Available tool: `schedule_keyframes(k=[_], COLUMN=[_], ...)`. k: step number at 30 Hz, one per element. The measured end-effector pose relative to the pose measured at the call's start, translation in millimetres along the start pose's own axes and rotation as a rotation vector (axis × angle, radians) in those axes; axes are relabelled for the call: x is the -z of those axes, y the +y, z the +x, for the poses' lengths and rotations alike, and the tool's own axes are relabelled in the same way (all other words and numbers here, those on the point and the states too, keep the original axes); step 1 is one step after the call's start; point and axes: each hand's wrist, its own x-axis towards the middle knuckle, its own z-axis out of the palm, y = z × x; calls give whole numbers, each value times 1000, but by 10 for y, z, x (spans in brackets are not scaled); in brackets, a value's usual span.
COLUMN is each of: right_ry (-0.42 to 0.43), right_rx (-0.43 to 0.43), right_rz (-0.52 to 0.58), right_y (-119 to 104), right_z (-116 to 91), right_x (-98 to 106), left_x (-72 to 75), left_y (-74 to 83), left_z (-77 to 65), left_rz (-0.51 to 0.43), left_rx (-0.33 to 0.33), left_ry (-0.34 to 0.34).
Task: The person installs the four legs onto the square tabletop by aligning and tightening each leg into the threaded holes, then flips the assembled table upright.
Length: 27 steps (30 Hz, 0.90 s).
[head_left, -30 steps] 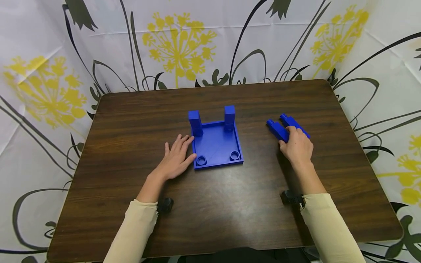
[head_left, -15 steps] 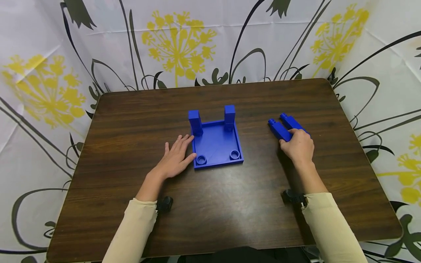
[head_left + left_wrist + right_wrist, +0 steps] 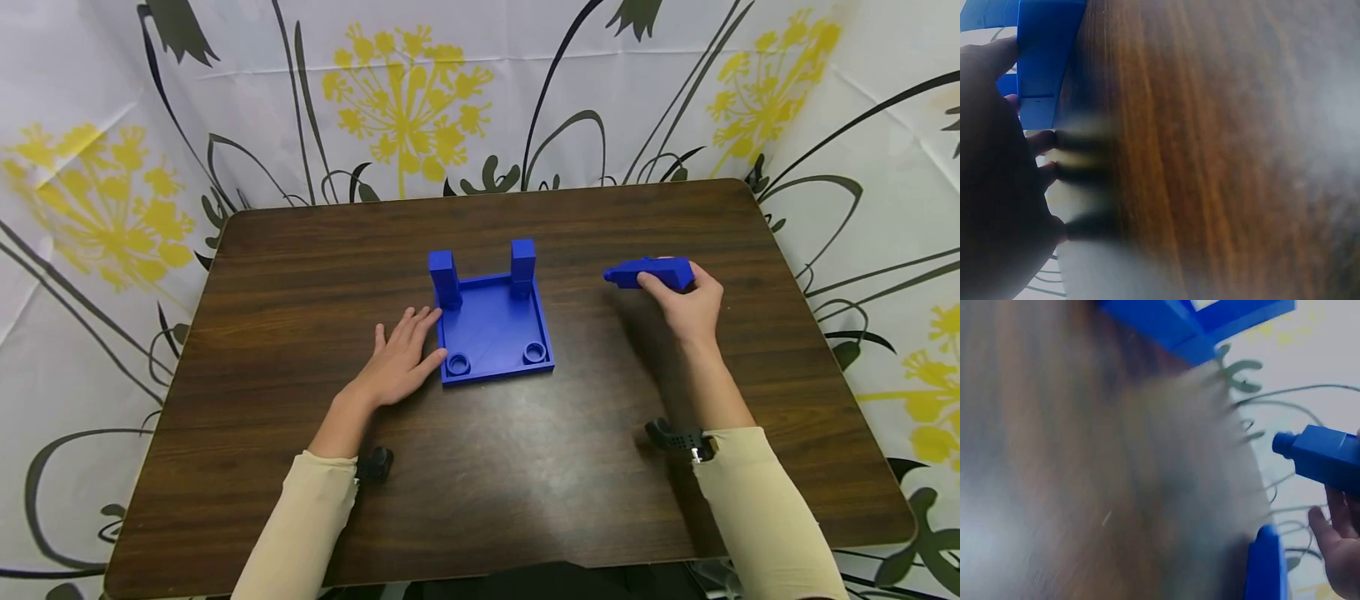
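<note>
Fingers of the right hand point(image 3: 694, 310) pinch a long blue block point(image 3: 660, 269) that points left from them, toward the blue tray point(image 3: 491, 333) the left hand point(image 3: 400, 360) touches with straight fingers.

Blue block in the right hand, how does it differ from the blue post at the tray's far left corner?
The held block points sideways, while the corner post stands upright. The held block is gripped by the right hand; the corner post stands in the tray. The held block shows a narrow round end; the corner post shows none. Both are blue.
</note>
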Motion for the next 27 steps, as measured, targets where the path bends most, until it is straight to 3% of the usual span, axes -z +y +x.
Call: schedule_keyframes(k=[3,5,7,10,13,16,21,27], right_ry=[-57,-111,-166,-252,-349,-454,-627,-796], right_rx=[-86,-128,-163,-176,-185,-153,-27,88], right_rz=[301,436,538,579,540,397,148,90], right_y=[-55,-79,-130,-177,-186,-175,-150,-122], right_z=[8,-14,-71,-201,-369,-534,-705,-796], right_x=[-96,-179,-296,-519,-787,-1037,-1334,-1540], left_x=[-7,-13,-19,-7,12,10,8,24], left_y=[1,1,-4,-1,5,-9,-8,17], left_z=[8,10,12,12,10,23,42,39], left_rz=[15,26,35,30,12,-2,-15,-29], left_rx=[3,7,8,2,-6,1,19,21], left_ry=[-7,-13,-18,-17,-8,-3,2,13])
